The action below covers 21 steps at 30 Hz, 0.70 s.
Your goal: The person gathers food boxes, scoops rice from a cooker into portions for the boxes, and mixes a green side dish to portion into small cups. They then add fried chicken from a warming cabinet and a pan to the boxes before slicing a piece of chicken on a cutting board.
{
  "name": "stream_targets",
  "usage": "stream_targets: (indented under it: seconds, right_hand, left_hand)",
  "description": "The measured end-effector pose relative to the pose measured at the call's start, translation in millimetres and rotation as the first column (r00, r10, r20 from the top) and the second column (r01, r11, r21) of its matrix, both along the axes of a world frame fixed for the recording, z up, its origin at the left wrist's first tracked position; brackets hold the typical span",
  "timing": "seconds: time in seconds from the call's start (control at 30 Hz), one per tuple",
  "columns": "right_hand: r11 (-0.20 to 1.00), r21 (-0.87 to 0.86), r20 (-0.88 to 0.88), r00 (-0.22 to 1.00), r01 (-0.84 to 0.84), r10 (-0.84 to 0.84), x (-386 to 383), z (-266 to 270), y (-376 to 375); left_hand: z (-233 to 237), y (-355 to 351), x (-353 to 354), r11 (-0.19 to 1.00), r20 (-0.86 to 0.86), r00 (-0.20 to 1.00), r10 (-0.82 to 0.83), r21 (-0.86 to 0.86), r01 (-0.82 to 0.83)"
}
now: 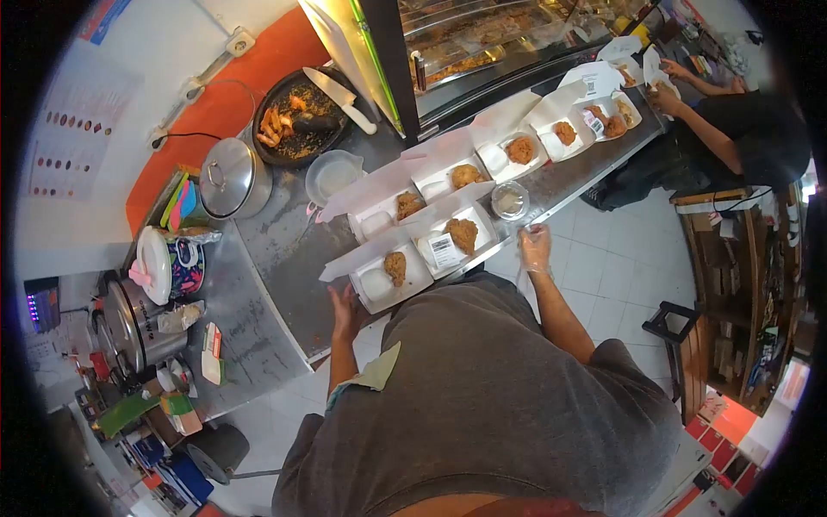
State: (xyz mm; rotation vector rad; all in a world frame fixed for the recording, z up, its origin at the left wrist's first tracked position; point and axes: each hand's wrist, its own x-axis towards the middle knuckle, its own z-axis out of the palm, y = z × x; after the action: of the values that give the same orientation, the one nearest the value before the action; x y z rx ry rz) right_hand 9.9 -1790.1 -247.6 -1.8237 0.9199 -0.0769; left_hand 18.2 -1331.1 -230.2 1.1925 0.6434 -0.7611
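Note:
My left hand (345,312) is at the near left corner of an open white takeaway box (398,299), its fingers apart beside the box wall. That box holds a piece of fried chicken (394,267) and a round white portion. My right hand (535,248), in a clear plastic glove, is at the counter's front edge with its fingers curled closed; I cannot tell what is in them. Close beyond it stands a small clear lidded tub (510,200). Another box between my hands has fried chicken (461,234) and a printed packet (444,251).
More open boxes (564,133) with chicken line the counter toward a person (732,129) at the far right. A stone mortar dish (301,121) with a knife (340,99), a clear bowl (332,177) and a steel pot (233,178) stand at the back left.

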Motion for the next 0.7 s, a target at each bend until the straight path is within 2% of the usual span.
stream_targets:
  seconds: [0.03, 0.07, 0.1, 0.17, 0.2, 0.23, 0.27, 0.3, 0.33, 0.4, 0.5, 0.57, 0.6, 0.67, 0.7]
  right_hand:
    - [0.881, -0.470, 0.210, 0.976, 0.054, 0.052, 5, -9, -5]
    - [0.900, -0.419, 0.314, 0.949, 0.118, 0.022, 13, 1, -9]
    - [0.900, -0.422, 0.316, 0.948, 0.110, 0.033, 19, 6, -15]
    - [0.937, -0.323, 0.362, 0.932, 0.134, -0.009, 26, 11, -28]
    - [0.922, -0.387, 0.343, 0.932, 0.029, 0.114, 27, 8, -39]
    - [0.922, -0.386, 0.347, 0.930, 0.028, 0.118, 27, 5, -43]
    - [0.997, 0.056, 0.234, 0.970, 0.049, -0.060, 26, 16, -40]
    - [0.867, 0.482, 0.048, 0.985, 0.125, -0.168, 26, 23, -39]
    - [0.867, 0.483, 0.050, 0.985, 0.122, -0.167, 27, 19, -40]
    - [0.712, 0.688, -0.011, 0.983, 0.142, -0.185, 25, 11, -39]
    - [0.749, 0.644, -0.009, 0.980, 0.156, -0.197, 23, 7, -36]
    - [0.772, 0.621, 0.000, 0.985, 0.134, -0.171, 21, 7, -41]
    - [0.796, 0.593, 0.008, 0.988, 0.117, -0.151, 22, 7, -45]
    - [0.837, 0.533, -0.011, 0.990, 0.124, -0.139, 20, 7, -53]
    - [0.872, 0.469, -0.037, 0.990, 0.139, -0.138, 18, 5, -59]
  left_hand:
    - [1, -13, 0, 0.998, 0.022, 1.000, 0.017, 0.062, -0.019]
    - [2, -23, 2, 0.991, 0.042, 0.998, 0.036, 0.123, -0.041]
    - [1, -28, 4, 0.991, 0.043, 0.998, 0.047, 0.120, -0.052]
    - [-3, -35, 5, 0.993, 0.063, 0.997, 0.054, 0.106, -0.060]
    - [-9, -38, 5, 0.992, 0.066, 0.996, 0.059, 0.106, -0.065]
    - [-16, -42, 6, 0.993, 0.083, 0.995, 0.061, 0.098, -0.069]
    - [-16, -45, 7, 0.994, 0.099, 0.993, 0.061, 0.088, -0.070]
    - [-16, -49, 9, 0.993, 0.102, 0.993, 0.062, 0.090, -0.071]
    - [-15, -54, 11, 0.986, 0.082, 0.994, 0.067, 0.148, -0.079]
    - [-7, -68, 14, 0.974, 0.059, 0.995, 0.079, 0.206, -0.090]
    - [15, -89, 16, 0.973, 0.061, 0.989, 0.138, 0.179, -0.147]
    - [39, -105, 19, 0.965, 0.085, 0.989, 0.120, 0.225, -0.136]
    - [36, -106, 21, 0.963, 0.095, 0.987, 0.130, 0.224, -0.149]
    - [19, -98, 14, 0.903, 0.079, 0.964, 0.254, 0.337, -0.265]
    - [-9, -87, 6, 0.897, 0.081, 0.958, 0.274, 0.338, -0.285]
